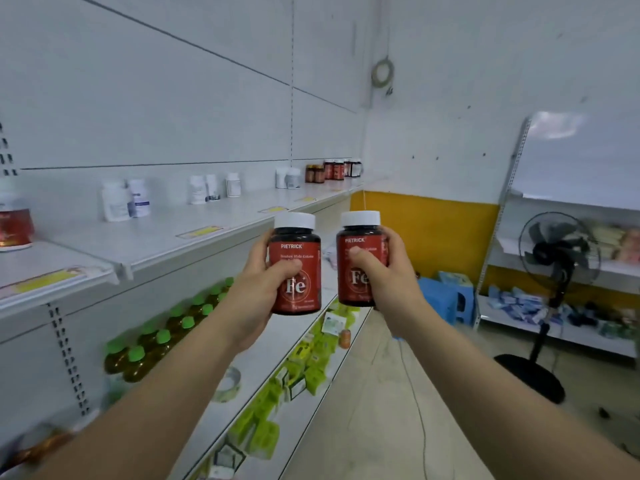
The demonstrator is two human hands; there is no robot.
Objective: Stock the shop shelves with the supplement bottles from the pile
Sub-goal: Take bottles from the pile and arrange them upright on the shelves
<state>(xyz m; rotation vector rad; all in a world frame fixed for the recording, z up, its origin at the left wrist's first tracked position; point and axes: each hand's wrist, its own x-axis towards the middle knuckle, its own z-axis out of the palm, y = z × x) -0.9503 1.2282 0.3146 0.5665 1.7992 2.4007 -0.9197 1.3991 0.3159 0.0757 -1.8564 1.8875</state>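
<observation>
My left hand (265, 287) grips a dark supplement bottle (296, 268) with a red label and a white cap, upright, in front of the shelf edge. My right hand (382, 280) grips a second bottle of the same kind (356, 261) beside it, a small gap between the two. Both are held at about the height of the white upper shelf (194, 237). Along that shelf stand white bottles (124, 199) and, at its far end, several red-labelled bottles (334, 169). A red-labelled jar (14, 226) sits at the shelf's left end.
The lower shelf (263, 362) holds green-capped oil bottles (162, 337), green packets (304, 368) and a tape roll (228, 384). A black standing fan (557, 258) and its cable are on the floor to the right. Blue stools (443, 299) stand by the yellow wall.
</observation>
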